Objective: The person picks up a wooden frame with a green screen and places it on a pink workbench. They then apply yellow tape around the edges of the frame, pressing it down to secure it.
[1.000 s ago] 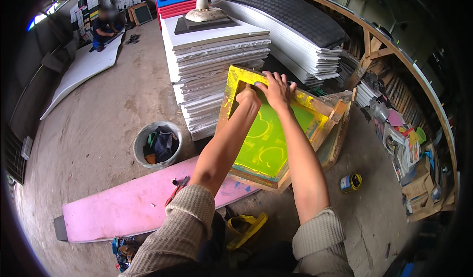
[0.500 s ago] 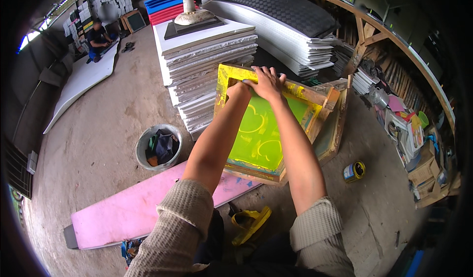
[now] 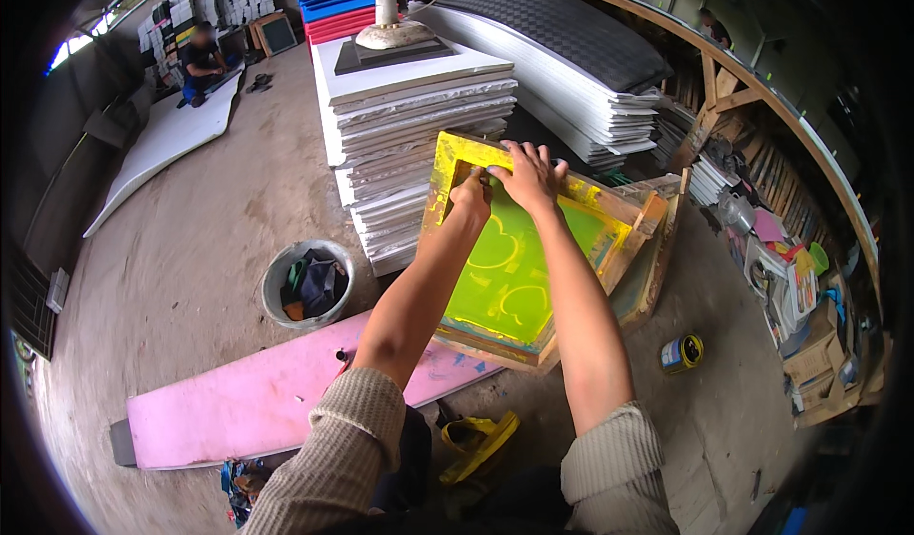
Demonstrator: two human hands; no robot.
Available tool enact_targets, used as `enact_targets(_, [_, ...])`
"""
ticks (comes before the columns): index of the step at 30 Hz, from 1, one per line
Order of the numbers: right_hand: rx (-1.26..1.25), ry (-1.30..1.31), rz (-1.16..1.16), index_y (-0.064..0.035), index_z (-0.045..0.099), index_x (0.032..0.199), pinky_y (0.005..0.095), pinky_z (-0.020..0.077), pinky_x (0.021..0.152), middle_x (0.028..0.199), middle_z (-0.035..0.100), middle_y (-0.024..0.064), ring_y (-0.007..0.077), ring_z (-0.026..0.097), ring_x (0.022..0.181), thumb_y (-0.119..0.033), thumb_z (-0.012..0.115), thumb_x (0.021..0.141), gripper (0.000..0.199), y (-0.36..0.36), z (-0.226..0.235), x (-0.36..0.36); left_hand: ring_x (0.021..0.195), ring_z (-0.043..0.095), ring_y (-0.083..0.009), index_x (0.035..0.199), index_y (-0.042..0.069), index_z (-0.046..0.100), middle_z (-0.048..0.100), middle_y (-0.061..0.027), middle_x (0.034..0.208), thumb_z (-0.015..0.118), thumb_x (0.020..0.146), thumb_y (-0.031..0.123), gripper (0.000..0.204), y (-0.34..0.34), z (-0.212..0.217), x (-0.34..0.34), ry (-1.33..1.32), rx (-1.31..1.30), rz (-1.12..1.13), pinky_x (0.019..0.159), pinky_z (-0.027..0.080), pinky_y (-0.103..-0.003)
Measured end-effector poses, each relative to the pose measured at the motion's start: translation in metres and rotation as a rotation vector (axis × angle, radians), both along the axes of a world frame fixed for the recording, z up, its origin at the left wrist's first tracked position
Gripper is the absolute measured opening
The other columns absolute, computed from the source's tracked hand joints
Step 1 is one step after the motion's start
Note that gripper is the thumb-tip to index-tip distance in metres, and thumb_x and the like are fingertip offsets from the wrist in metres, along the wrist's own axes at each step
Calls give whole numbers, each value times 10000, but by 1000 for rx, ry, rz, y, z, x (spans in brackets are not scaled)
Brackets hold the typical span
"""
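A wooden screen-printing frame (image 3: 447,159) with yellow-smeared rails and a green mesh (image 3: 500,278) is tilted in front of me. Pale yellow curved outlines show on the mesh. Inside the frame's upper left corner, my left hand (image 3: 470,195) is closed against the mesh and rail; anything in its fingers is hidden. My right hand (image 3: 529,175) hooks its fingers over the top rail, its thumb beside the left hand. Beneath and to the right sits another wooden frame (image 3: 662,249).
A bucket of dark cloths (image 3: 269,278) and a pink board (image 3: 219,411) lie left. An ink can (image 3: 682,354) stands right, a yellow sandal (image 3: 481,449) near my feet. Beyond are stacked white sheets (image 3: 419,116) bearing a fan (image 3: 388,30). A person (image 3: 202,64) sits far left.
My left hand has shifted a little at the frame's corner, its fingers more visible against the rail. My right hand still grips the top rail. The whole view has moved slightly.
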State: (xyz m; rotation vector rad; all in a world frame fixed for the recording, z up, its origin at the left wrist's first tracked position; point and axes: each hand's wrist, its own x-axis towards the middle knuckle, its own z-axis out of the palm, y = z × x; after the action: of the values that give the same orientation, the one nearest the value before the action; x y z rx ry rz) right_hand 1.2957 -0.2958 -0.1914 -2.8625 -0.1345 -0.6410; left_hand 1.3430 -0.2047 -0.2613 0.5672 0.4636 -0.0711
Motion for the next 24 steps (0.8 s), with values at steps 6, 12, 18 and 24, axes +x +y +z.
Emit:
enact_targets(6, [-45,-46,-5,-239,501,1218,549,232,933,1136,530,17,221,418,1127,-488,593,774,518,0,-1,0,545,550,-175,822,70,566,592,-65,690,615,829,141,87,-21,-40,61,199,76,150,455,435,-308])
enact_targets(12, [-111,-13,-67,-241,499,1219,515,241,891,1118,530,13,216,424,1098,-484,596,775,515,-43,-23,5,1096,439,-233,1147,48,475,467,-95,1197,292,932,292,373,-47,-15,29,75,-498,-225,961,313,-362])
enact_targets(18, [-66,-77,27,-238,504,1197,506,252,863,1088,535,0,206,434,1065,-487,589,780,493,-1,-3,5,1198,383,-294,1186,-15,422,430,-185,1277,178,895,306,497,0,15,39,92,-501,-20,1034,263,-466])
enact_targets(24, [-58,-86,44,-236,504,1197,502,254,874,1088,536,-2,201,435,1070,-491,579,784,491,20,4,2,1120,466,-232,1164,25,472,501,-121,1214,181,916,205,422,38,-13,62,-38,-443,-99,976,352,-394])
